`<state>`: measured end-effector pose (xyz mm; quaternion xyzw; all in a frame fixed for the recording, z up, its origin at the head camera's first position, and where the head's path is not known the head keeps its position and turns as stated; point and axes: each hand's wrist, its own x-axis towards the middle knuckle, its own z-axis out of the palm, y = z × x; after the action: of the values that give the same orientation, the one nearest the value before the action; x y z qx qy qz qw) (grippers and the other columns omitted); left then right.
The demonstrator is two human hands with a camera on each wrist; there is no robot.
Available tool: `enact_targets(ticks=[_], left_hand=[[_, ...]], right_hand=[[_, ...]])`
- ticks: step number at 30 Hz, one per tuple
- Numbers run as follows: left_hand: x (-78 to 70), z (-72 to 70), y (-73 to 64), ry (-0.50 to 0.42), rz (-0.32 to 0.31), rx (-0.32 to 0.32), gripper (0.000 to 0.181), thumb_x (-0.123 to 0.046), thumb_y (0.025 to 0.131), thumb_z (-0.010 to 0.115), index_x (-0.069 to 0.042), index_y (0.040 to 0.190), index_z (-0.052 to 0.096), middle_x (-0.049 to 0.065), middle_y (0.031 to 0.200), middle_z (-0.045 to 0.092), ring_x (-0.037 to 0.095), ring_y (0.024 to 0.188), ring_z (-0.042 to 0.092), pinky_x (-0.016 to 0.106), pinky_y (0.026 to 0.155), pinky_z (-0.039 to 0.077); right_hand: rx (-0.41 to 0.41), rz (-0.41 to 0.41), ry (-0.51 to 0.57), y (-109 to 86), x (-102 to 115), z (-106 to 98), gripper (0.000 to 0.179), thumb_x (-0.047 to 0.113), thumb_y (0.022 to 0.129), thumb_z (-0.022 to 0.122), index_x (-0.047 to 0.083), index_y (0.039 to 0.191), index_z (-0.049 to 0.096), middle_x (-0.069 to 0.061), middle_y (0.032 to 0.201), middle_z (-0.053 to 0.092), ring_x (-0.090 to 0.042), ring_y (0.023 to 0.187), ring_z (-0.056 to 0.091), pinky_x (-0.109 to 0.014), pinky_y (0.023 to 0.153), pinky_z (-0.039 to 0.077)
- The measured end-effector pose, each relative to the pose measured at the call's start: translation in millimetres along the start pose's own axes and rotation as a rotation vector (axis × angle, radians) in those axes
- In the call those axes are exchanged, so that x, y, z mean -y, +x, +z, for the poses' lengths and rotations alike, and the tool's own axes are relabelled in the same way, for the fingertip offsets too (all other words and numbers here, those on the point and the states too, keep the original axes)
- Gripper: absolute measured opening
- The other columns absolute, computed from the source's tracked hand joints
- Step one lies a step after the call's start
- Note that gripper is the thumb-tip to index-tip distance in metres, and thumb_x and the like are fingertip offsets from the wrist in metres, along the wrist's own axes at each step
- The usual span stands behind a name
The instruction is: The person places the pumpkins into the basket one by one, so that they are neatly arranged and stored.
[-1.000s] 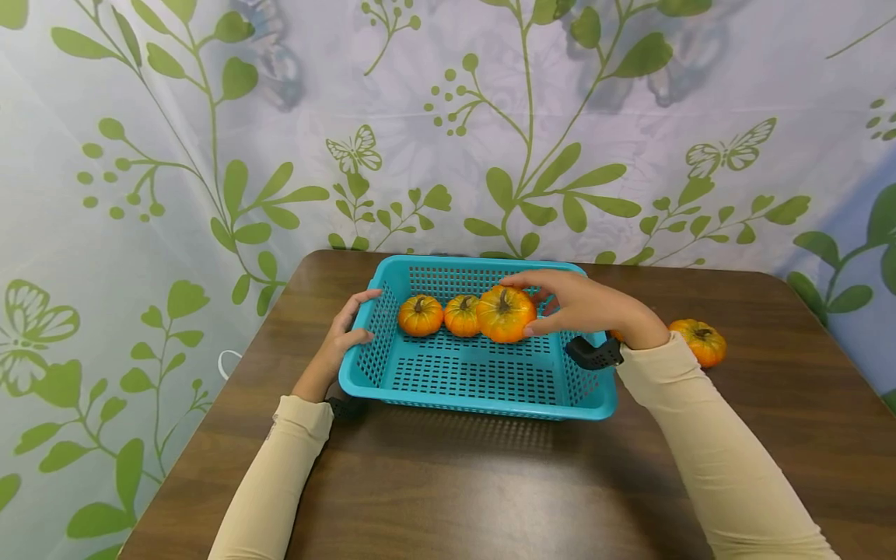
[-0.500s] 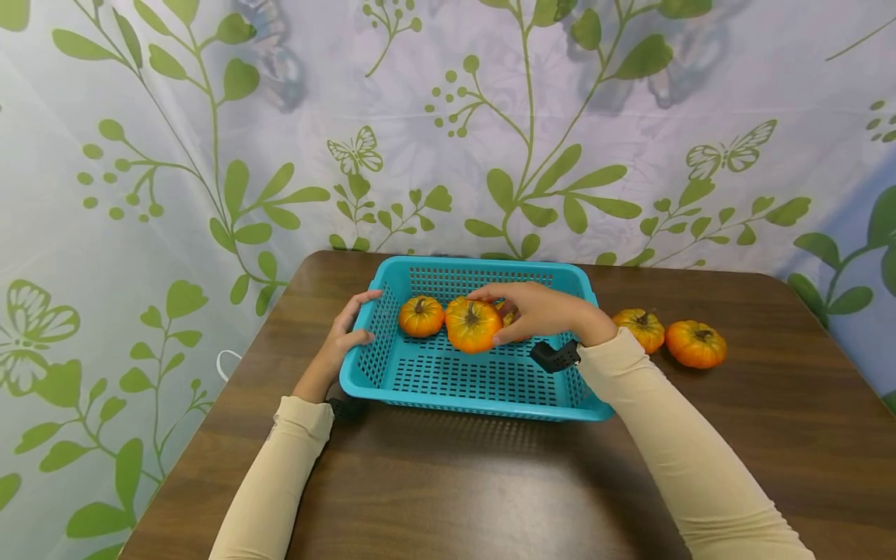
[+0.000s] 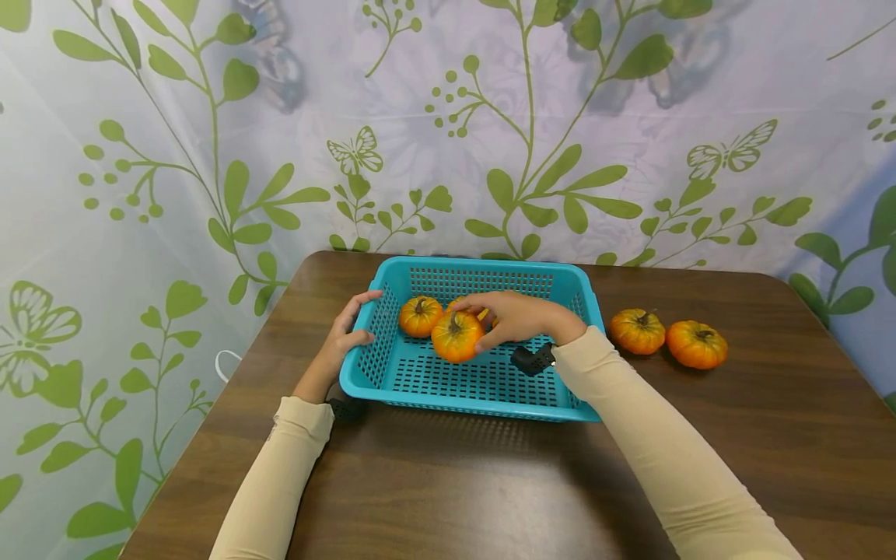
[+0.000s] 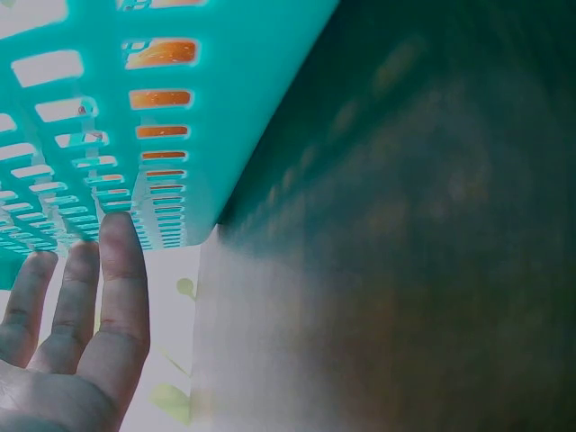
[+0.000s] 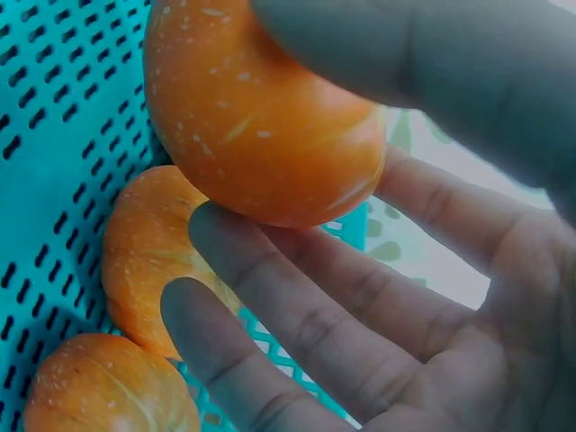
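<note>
A small orange pumpkin (image 3: 456, 337) is held by my right hand (image 3: 514, 317), between the thumb and fingers, over the blue plastic basket (image 3: 476, 406). Close up in the right wrist view, the thumb lies across the held pumpkin (image 5: 261, 135) and fingers reach under its far side. Inside the basket, another pumpkin (image 3: 420, 316) sits at the left; more orange shows behind the right hand, partly hidden. My left hand (image 3: 343, 342) grips the basket's left rim, thumb and a finger over the edge. Three of its fingers extend along the outer wall in the left wrist view.
Two more pumpkins, one nearer (image 3: 637, 331) and one farther right (image 3: 697, 344), lie on the brown wooden table (image 3: 455, 490) right of the basket. A leaf-patterned cloth (image 3: 420, 117) hangs behind the table. A white cord loop (image 3: 227, 364) shows at its left edge.
My right hand has carried the pumpkin leftward and slightly nearer over the basket. The pumpkins on the table have come out from behind the right arm. The left hand stays on the rim.
</note>
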<state>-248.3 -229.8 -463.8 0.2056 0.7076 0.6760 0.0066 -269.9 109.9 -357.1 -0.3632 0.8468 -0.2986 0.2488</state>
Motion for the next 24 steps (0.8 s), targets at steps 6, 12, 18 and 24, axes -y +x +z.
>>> enact_targets(ticks=[6,12,18,24], left_hand=[[1.0,-0.6,-0.5,0.004,-0.002,-0.006,0.073,-0.002,0.087,0.050,0.004,0.159,0.038,0.028,0.166,0.033,0.047,0.138,0.043,0.030,0.099,0.050],[0.3,0.0,-1.0,0.002,0.002,-0.002,0.073,-0.003,0.087,0.050,0.004,0.159,0.037,0.028,0.165,0.033,0.047,0.137,0.043,0.031,0.098,0.050],[0.8,0.0,-1.3,0.001,0.001,0.005,0.074,-0.002,0.087,0.050,0.004,0.160,0.035,0.028,0.166,0.032,0.047,0.138,0.043,0.033,0.099,0.050],[1.9,-0.3,-0.8,0.006,0.000,0.003,0.076,-0.002,0.086,0.051,0.004,0.160,0.035,0.028,0.166,0.031,0.047,0.137,0.043,0.032,0.099,0.050]], right_hand=[[0.027,0.032,0.018,7.6,2.3,2.8,0.071,0.004,0.096,0.076,0.005,0.161,0.049,-0.023,0.156,0.052,-0.036,0.123,0.066,-0.045,0.103,0.055],[0.054,0.060,0.073,15.6,4.7,7.9,0.069,0.000,0.095,0.075,0.005,0.159,0.051,-0.026,0.157,0.050,-0.039,0.125,0.064,-0.043,0.102,0.056],[0.067,0.080,0.052,25.4,5.3,14.7,0.068,0.003,0.094,0.077,0.008,0.157,0.054,-0.023,0.159,0.048,-0.038,0.128,0.061,-0.043,0.104,0.055],[0.081,0.046,-0.028,34.8,5.5,21.2,0.066,0.007,0.093,0.079,0.006,0.155,0.056,-0.019,0.156,0.052,-0.034,0.129,0.060,-0.043,0.108,0.052]])
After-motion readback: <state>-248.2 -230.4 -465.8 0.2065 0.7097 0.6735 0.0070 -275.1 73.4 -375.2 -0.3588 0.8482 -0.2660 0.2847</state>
